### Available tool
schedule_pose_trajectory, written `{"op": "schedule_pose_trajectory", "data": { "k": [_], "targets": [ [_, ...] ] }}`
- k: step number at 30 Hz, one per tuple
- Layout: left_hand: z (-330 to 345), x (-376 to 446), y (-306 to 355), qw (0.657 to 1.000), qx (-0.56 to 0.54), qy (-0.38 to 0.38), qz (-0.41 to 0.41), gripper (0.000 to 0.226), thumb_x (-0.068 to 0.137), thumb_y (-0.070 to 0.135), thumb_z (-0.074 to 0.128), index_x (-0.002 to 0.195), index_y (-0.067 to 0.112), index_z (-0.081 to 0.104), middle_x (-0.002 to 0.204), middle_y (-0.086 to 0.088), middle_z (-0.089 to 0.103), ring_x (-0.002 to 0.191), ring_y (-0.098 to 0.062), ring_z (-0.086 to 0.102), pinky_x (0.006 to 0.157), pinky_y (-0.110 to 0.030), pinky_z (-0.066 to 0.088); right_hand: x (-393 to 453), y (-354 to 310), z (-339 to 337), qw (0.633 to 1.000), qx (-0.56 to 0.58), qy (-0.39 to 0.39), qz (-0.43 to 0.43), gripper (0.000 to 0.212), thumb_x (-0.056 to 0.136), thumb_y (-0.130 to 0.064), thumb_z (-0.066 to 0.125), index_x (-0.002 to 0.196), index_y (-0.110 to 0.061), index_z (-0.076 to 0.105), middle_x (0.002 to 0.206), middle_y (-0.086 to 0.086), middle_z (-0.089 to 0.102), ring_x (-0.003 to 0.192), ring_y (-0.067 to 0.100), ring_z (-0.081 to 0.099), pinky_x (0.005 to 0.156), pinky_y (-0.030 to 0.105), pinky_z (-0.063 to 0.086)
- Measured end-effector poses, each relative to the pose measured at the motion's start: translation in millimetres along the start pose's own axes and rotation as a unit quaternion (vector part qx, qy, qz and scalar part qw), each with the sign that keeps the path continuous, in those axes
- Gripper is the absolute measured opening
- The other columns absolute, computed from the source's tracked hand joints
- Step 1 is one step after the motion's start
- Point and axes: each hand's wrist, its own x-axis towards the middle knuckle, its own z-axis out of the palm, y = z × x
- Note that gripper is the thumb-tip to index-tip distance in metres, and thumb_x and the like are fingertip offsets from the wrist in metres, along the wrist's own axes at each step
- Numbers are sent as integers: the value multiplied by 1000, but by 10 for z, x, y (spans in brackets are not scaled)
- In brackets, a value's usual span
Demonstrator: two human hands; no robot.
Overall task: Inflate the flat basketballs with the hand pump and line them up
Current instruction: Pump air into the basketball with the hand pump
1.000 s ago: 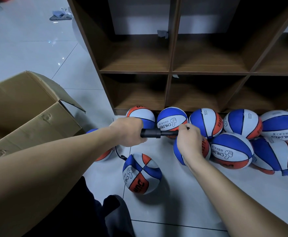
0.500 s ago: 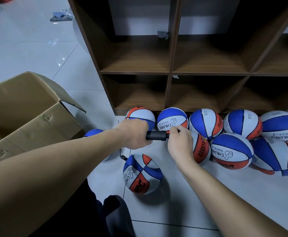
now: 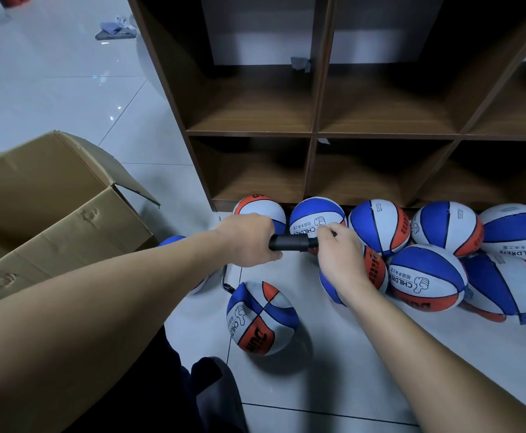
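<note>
A black hand pump [image 3: 290,243] lies level above the floor between my hands. My left hand [image 3: 249,239] grips its barrel. My right hand [image 3: 338,251] holds the pump's handle end, close against the barrel. A thin black hose [image 3: 225,281] hangs below my left hand toward a blue ball [image 3: 174,240] mostly hidden under my left forearm. A soft, somewhat misshapen blue, white and orange basketball [image 3: 261,318] lies on the tiles in front of me. Several round basketballs [image 3: 427,276] are bunched along the shelf's foot.
A dark wooden cubby shelf [image 3: 314,132] stands behind the balls. An open cardboard box [image 3: 52,198] sits at the left. My dark trouser knee [image 3: 193,395] is at the bottom. Cloth items [image 3: 115,28] lie on the far white tiles.
My right hand has moved left along the pump toward my left hand, pushing the handle in. The balls on the floor have stayed put.
</note>
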Motion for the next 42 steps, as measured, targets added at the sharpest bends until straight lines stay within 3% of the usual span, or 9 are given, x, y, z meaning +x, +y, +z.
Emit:
{"op": "schedule_pose_trajectory", "data": {
  "k": [4,8,12,18,24,29,42],
  "targets": [
    [5,8,-216,999,27,-23,-24,43,96,64,60,79,24,60,73,1,62,66,-20,59,58,-32,47,155,182,-281,995,39,28,83,31,94,-23,53,67,-21,36,59,-1,30,60,23,26,56,38,22],
    [53,11,-254,999,24,-20,-30,44,95,64,60,79,23,60,73,1,61,69,-21,60,60,-33,48,232,244,-422,986,97,46,128,22,95,-20,52,76,-19,41,58,-2,24,54,21,21,53,36,18],
    [54,14,-205,999,36,0,-35,40,95,61,58,82,23,58,75,2,61,72,-21,62,62,-35,53,169,170,-303,989,64,80,104,32,90,-20,49,65,-22,28,52,-10,24,60,23,24,59,41,22],
    [42,-13,-165,998,44,6,-33,35,96,55,57,78,25,57,73,2,61,68,-19,60,60,-33,50,63,101,-117,992,32,107,61,40,95,-15,49,60,-20,31,56,-5,31,60,23,28,58,37,23],
    [43,-30,-99,999,38,6,-27,35,96,53,58,75,25,56,72,2,59,65,-18,56,55,-30,41,-11,62,-19,993,26,98,56,38,97,-14,49,62,-16,36,59,-2,37,60,22,32,59,38,27],
    [44,-25,-62,999,26,-6,-20,30,97,52,58,84,25,62,75,2,62,68,-19,60,56,-30,45,-75,39,27,996,9,78,52,37,100,-14,49,65,-14,37,61,1,39,59,20,33,56,38,25],
    [81,-22,24,1000,17,3,-11,31,97,51,60,80,25,57,73,3,59,66,-18,56,55,-30,42,-123,16,185,997,36,38,54,32,102,-20,48,71,-13,42,66,3,45,64,23,39,61,39,32]
  ]
}}
